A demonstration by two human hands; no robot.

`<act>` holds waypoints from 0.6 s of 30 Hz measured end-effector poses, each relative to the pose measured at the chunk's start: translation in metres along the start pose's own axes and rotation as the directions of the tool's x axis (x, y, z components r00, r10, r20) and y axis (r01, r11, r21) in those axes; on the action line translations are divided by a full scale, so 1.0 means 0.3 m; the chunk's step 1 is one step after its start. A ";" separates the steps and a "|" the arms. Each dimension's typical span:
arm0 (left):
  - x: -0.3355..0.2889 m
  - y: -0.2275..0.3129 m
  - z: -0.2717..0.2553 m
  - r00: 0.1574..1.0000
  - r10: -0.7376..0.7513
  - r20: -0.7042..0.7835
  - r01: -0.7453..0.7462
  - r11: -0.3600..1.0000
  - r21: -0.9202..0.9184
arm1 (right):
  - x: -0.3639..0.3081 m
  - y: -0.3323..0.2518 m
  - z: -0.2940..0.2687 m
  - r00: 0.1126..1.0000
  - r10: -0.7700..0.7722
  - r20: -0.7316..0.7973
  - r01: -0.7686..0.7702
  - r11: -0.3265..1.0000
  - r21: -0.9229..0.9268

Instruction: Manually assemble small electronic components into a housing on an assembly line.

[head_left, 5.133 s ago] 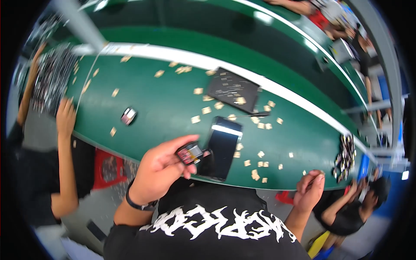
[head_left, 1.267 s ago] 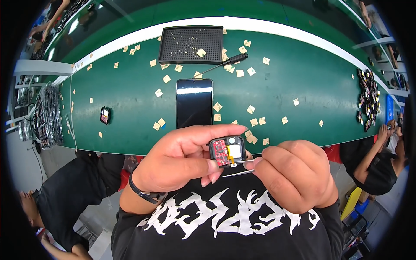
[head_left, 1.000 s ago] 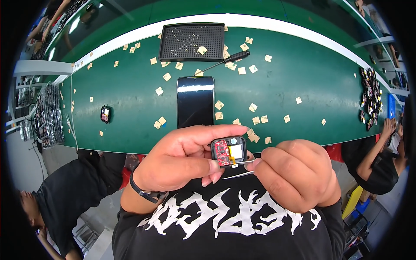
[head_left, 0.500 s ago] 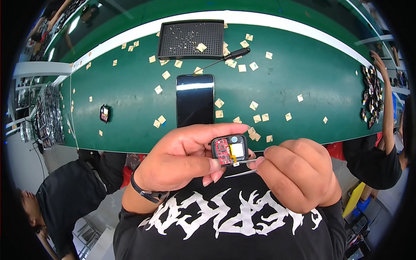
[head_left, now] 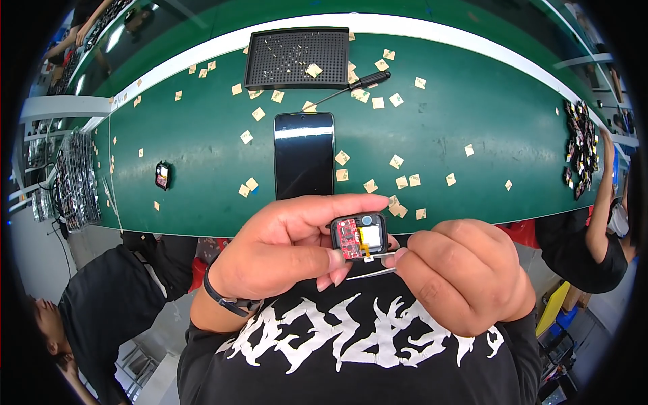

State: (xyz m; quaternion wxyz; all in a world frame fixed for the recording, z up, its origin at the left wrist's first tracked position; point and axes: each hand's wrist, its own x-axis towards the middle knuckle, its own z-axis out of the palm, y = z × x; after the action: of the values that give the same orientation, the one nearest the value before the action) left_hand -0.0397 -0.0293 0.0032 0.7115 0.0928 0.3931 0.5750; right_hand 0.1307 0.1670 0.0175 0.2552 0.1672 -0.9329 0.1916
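My left hand (head_left: 287, 246) is closed around a small black watch-like case (head_left: 360, 236), thumb and fingers at its edges. Inside the case show a red circuit board, a silver-white block with yellow tape and a small round light-blue spot. In my right hand (head_left: 466, 273) is a pair of thin metal tweezers (head_left: 370, 273), pinched between the fingers. One tine reaches the lower edge of the case beside a small white tab at the end of a yellow flex strip; whether it grips the tab I cannot tell. The other tine points left, below the case.
Beyond my hands a dark smartphone (head_left: 304, 155) lies on the green table (head_left: 466, 101). Behind it are a screwdriver (head_left: 370, 80) and a black perforated tray (head_left: 297, 59) holding tiny parts. Small beige squares are scattered about. Another case (head_left: 163, 175) lies left; many are heaped (head_left: 580, 148) right. People sit either side.
My right hand and the tweezers have shifted slightly, the tines now lying closer to the case's lower edge. At the right, a co-worker's arm has moved. My left hand keeps its hold.
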 end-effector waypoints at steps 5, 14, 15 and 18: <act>-0.007 -0.005 0.004 1.000 0.012 -0.004 -0.012 1.000 0.020 | 0.005 0.006 -0.011 0.999 -0.001 0.039 0.000 0.999 0.035; -0.008 0.011 0.016 1.000 -0.013 -0.014 0.013 0.999 0.043 | 0.003 0.000 -0.010 1.000 -0.003 0.010 0.003 1.000 -0.005; -0.008 0.010 0.016 1.000 -0.010 -0.007 0.010 0.999 0.040 | 0.002 0.000 -0.010 1.000 -0.006 0.009 0.006 1.000 -0.003; -0.008 0.011 0.015 1.000 -0.017 -0.004 0.017 0.999 0.036 | 0.000 0.001 -0.005 1.000 -0.009 0.005 0.009 1.000 0.009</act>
State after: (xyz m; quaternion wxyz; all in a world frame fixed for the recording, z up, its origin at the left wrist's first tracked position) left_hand -0.0393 -0.0289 0.0092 0.7139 0.1012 0.4054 0.5619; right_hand 0.1313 0.1679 0.0185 0.2530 0.1731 -0.9318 0.1943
